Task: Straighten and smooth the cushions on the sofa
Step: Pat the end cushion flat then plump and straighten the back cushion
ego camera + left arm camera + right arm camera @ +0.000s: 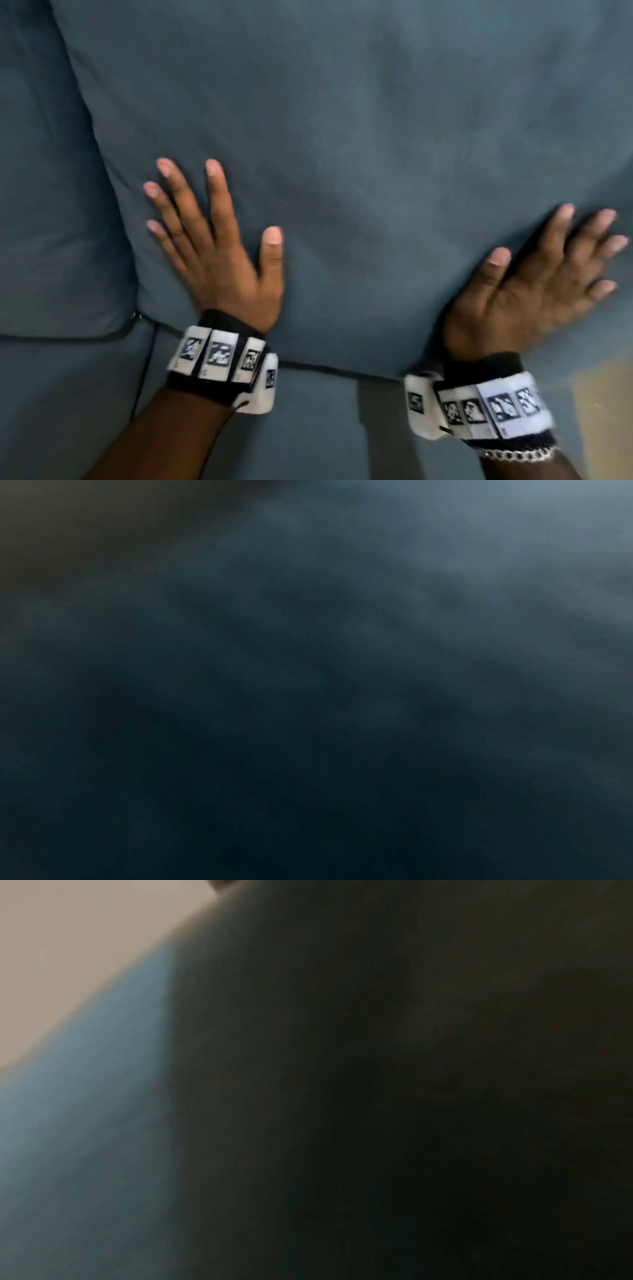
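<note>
A blue-grey sofa seat spans the lower frame. On it rest a large cushion, centre, and a second cushion, left.

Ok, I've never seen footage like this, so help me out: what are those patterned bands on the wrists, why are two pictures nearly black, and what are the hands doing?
No machine: a person's bare hands. The clear picture comes from a camera worn on the head. The left hand and the right hand both rest flat, fingers spread, on a blue-grey sofa cushion; neither holds anything. The wristbands with black-and-white squares belong to the wrist cameras, which took the other two pictures. Those are dark because each wrist sits close to the fabric: the left one shows only blue cloth, the right one a blue strip and a pale beige patch I cannot identify. A second cushion lies to the left.
</note>
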`<state>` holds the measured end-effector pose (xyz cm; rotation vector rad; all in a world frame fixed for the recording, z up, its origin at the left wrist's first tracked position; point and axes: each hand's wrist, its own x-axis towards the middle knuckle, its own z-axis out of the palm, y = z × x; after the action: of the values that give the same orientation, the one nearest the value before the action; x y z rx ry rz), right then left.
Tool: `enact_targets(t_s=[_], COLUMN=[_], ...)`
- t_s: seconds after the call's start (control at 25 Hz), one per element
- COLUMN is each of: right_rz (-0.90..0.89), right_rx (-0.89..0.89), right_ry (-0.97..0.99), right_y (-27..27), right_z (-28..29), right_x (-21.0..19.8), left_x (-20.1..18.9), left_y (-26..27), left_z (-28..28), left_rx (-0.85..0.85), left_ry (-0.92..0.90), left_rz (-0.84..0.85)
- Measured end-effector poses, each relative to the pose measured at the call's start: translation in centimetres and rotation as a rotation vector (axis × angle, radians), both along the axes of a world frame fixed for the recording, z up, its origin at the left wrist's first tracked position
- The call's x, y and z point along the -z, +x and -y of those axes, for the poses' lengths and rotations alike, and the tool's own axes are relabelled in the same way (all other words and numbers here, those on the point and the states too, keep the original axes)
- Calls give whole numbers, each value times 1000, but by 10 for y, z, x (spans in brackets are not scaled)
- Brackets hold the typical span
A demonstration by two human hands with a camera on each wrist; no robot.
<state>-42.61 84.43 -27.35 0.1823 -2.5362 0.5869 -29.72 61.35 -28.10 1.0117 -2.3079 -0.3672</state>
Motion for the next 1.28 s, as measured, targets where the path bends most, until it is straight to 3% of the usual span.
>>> enact_targets(t_s=[0.12, 0.2, 0.28, 0.36, 0.44, 0.52, 0.6, 0.64, 0.68, 0.8, 0.84, 0.92, 1.0, 1.08, 1.16, 1.28], right_rz=[-71, -102, -128, -124, -78, -20, 37, 59, 53, -46, -77, -36, 75, 83, 54, 78], right_rx=[-299, -517, -608, -555, -407, -189, 43, 61, -8, -485, -524, -341, -151, -116, -167, -382], right_ry=[123, 266, 377, 398, 295, 146, -28, -69, -34, 235, 309, 278, -37, -263, -210, 41], right_y=[64, 92, 80, 57, 23, -10, -33, -37, -37, -39, -55, -94, -116, -111, -74, 9], right_z=[57, 62, 37, 1, -32, -48, -40, -27, -15, -24, -41, -83, -109, -112, -109, -129], right_x=[46, 71, 78, 65, 35, 8, -20, -29, -35, -42, -48, -57, -61, -50, -18, 63], left_x=[23, 48, 64, 56, 34, 13, -9, -19, -29, -47, -48, -62, -75, -77, -51, 43], left_y=[-4, 11, 32, 42, 34, 5, -32, -50, -66, -94, -97, -108, -120, -126, -114, -55], left_z=[-55, -60, -40, -21, -22, -49, -98, -120, -139, -170, -166, -148, -133, -147, -189, -257], left_rx=[235, 395, 365, 181, -4, 0, 114, 156, 180, 320, 390, 452, 309, 153, 198, 474], left_ry=[-129, -257, -287, -125, 60, 123, 80, 57, 38, -68, -134, -236, -196, -123, -98, -159], left_rz=[86, 185, 261, 249, 144, 123, 148, 165, 192, 320, 359, 379, 310, 230, 234, 304])
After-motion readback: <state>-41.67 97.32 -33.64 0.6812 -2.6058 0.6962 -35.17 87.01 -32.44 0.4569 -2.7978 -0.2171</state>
